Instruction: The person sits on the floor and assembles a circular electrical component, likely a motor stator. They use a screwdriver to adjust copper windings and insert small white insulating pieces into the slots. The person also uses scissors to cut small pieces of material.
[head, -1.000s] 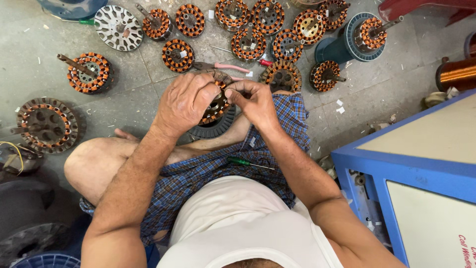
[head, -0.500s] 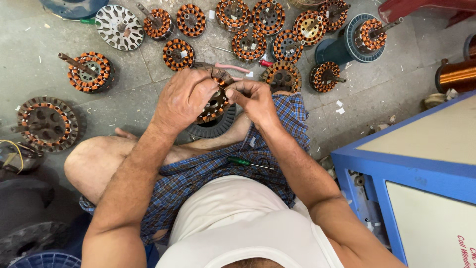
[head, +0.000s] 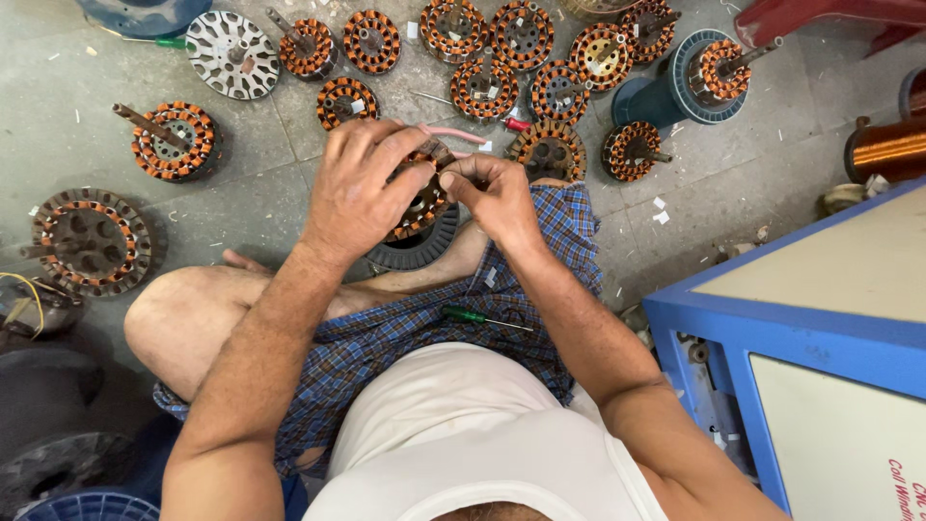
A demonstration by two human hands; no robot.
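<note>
I take this for a motor-rewinding workshop: beyond my hands, copper-wound stators (head: 487,89) lie scattered over a bare concrete floor (head: 752,164), a copper wire spool (head: 887,147) sits far right, a blue machine (head: 820,328) beside me.

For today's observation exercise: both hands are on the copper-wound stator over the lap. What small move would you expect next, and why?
Probably a short pull or tuck by the right hand, which pinches something at the rim of the stator, too small to identify. The left hand wraps over the stator and steadies it. The green screwdriver lies unused on the lap.
</note>
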